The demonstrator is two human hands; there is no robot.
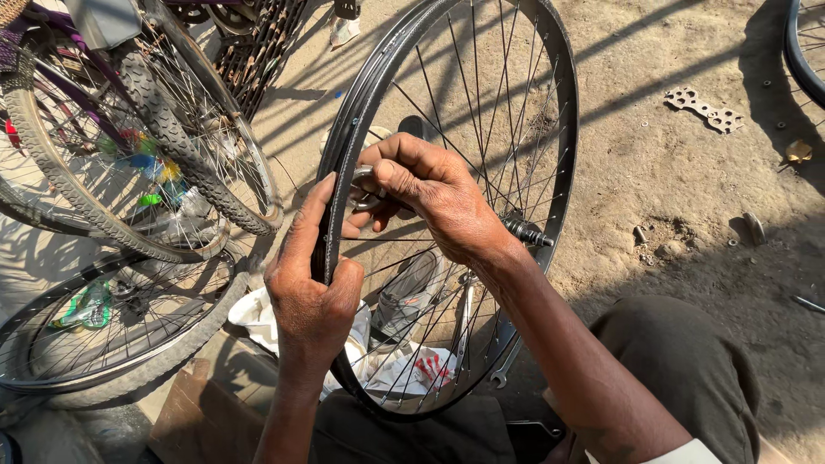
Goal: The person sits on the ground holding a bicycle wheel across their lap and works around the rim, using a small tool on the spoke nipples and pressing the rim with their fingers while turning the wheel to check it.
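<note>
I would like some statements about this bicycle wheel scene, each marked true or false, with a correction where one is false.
1. The left hand grips the rim of the bare wheel. True.
2. The right hand holds a small metal tool at the rim. True.
3. The held wheel has a tyre mounted. False: its rim is bare; the wheels with tyres lie at the left.
4. A wrench lies on the ground below the wheel. True.
5. The axle has been removed from the wheel. False: it sits in the hub.
</note>
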